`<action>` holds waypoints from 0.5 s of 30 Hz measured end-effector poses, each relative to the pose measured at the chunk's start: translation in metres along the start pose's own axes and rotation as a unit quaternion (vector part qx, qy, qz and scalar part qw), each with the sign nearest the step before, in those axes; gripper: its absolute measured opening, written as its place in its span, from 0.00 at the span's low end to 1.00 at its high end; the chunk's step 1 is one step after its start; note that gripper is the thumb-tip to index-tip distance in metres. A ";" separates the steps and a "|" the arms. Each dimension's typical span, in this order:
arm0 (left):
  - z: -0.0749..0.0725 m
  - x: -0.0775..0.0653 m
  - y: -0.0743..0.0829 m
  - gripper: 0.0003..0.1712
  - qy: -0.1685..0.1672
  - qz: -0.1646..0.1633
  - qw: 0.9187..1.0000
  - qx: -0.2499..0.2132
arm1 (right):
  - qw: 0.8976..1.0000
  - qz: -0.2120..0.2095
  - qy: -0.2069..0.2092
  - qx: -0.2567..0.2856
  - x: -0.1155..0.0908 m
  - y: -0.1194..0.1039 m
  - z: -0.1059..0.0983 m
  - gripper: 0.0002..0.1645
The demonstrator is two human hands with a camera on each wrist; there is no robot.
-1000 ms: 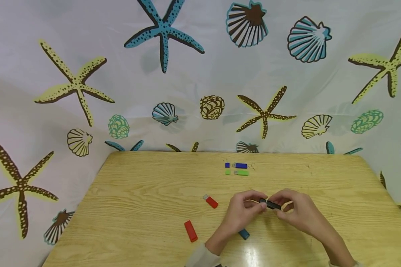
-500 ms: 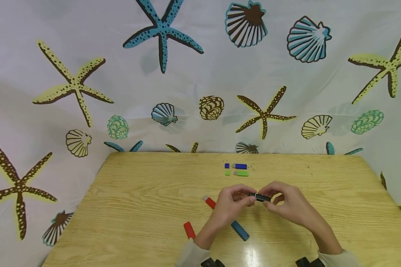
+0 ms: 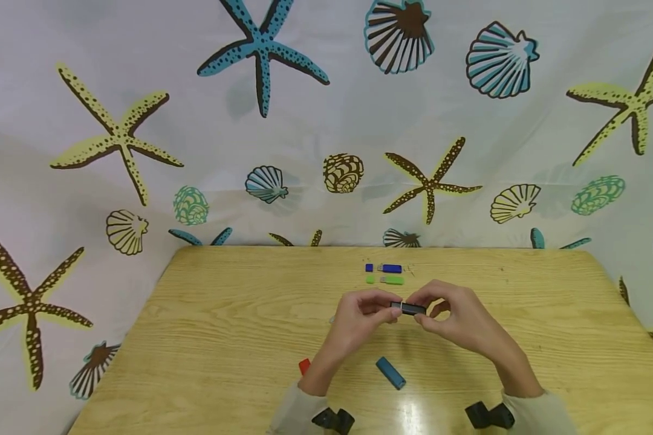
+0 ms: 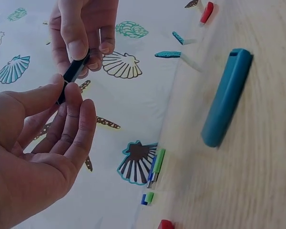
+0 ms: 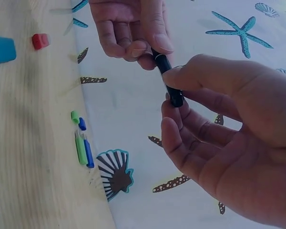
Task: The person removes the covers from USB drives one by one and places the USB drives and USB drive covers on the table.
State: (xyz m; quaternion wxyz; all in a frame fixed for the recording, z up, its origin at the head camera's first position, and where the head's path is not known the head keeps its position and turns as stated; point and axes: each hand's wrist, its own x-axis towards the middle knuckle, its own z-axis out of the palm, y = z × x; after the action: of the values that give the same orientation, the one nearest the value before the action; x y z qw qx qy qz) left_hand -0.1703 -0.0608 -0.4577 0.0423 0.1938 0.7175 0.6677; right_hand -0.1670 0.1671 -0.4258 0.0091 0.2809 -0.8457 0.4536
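Both hands hold a black USB stick (image 3: 412, 309) lengthwise between them, above the table. My left hand (image 3: 355, 321) pinches its left end between thumb and fingers. At the other end, my right hand (image 3: 457, 317) pinches it the same way. A thin pale line crosses the stick near the left fingertips, seen also on the black USB stick (image 5: 163, 63) in the right wrist view. Nearer the body lies a closed blue USB stick (image 3: 390, 373). The left forearm partly covers a red stick (image 3: 304, 366); another red one is mostly hidden behind the left hand.
Toward the back lie a dark blue USB stick (image 3: 392, 269) and a green one (image 3: 394, 280), plugs bare. Their small caps, a blue cap (image 3: 369, 267) and a green cap (image 3: 370, 280), sit just left. A shell-patterned cloth (image 3: 305, 205) hangs behind the wooden table (image 3: 223, 320).
Both hands have moved left and farther from the body with the black USB stick. The blue USB stick has come fully into view, while the left arm now covers more of the red ones.
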 end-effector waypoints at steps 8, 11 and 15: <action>-0.008 0.000 0.004 0.10 -0.002 0.011 1.000 -0.002 | 1.000 -0.004 0.016 0.015 0.003 -0.006 0.004 0.14; -0.010 0.000 0.005 0.10 -0.006 0.019 1.000 0.005 | 0.999 -0.016 0.023 0.024 0.003 -0.005 0.006 0.14; -0.013 -0.001 0.008 0.10 -0.011 0.026 1.000 0.010 | 0.999 -0.035 0.031 0.027 0.003 -0.006 0.008 0.14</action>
State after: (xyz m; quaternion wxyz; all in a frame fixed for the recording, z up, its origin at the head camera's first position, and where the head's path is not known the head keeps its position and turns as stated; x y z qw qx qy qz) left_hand -0.1720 -0.0726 -0.4487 0.0313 0.2199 0.7182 0.6594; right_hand -0.1651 0.1571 -0.4247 0.0436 0.2958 -0.8222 0.4843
